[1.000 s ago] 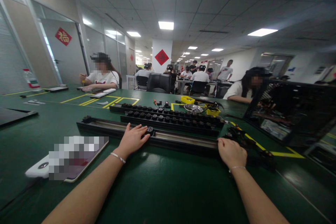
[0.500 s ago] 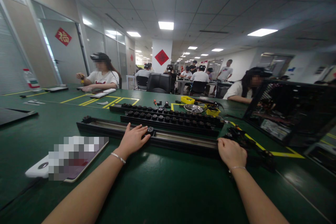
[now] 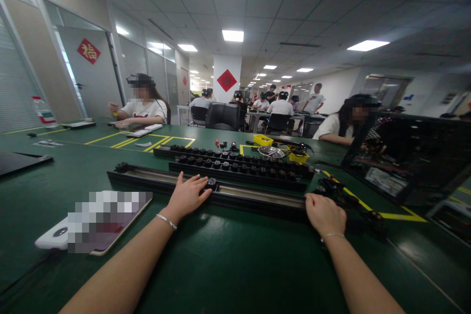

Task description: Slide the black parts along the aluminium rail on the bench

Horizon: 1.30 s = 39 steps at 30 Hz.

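A long black channel (image 3: 253,200), like the housing of a power strip, lies across the green table with its hollow side up. Inside it, near the middle, sits a small round black socket module (image 3: 211,182). My left hand (image 3: 189,195) rests flat over the channel, fingers spread, with the fingertips at the module. My right hand (image 3: 326,214) is closed around the channel's right end, and its fingertips are partly hidden. Just behind lie two similar black strips, a nearer one (image 3: 235,169) and a farther one (image 3: 198,151), both fitted with rows of round sockets.
A phone (image 3: 121,228) and a white device (image 3: 51,239) with a cable lie at left. Beyond the strips are a round metal dish (image 3: 271,151) and yellow bins (image 3: 263,141). A black open case (image 3: 401,162) stands at right. Co-workers sit across the table.
My left hand and the socket module at its fingertips have shifted very slightly to the right. My right hand and the channel look unmoved.
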{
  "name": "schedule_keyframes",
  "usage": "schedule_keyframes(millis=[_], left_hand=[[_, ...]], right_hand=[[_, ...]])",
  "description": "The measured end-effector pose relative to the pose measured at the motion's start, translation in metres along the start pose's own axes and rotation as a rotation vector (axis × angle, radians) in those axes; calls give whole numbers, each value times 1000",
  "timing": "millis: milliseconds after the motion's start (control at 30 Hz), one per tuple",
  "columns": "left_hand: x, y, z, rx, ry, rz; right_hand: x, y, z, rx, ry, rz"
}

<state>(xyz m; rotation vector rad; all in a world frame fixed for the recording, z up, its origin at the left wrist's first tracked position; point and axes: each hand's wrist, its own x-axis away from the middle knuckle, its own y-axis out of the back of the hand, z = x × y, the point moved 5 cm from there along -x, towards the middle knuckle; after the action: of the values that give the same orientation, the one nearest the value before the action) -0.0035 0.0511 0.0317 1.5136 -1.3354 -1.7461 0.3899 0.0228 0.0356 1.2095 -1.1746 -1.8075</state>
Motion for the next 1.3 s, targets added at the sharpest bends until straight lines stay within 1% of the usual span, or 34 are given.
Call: schedule_keyframes(millis=[433, 933, 1300], left_hand=[[-1, 0, -1, -10, -8, -2], [-2, -5, 0, 13, 14, 73], [-1, -4, -1, 0, 9, 72]], right_hand=[[0, -1, -1, -17, 2, 4], [-1, -1, -1, -17, -2, 15], [-1, -1, -1, -19, 2, 10]])
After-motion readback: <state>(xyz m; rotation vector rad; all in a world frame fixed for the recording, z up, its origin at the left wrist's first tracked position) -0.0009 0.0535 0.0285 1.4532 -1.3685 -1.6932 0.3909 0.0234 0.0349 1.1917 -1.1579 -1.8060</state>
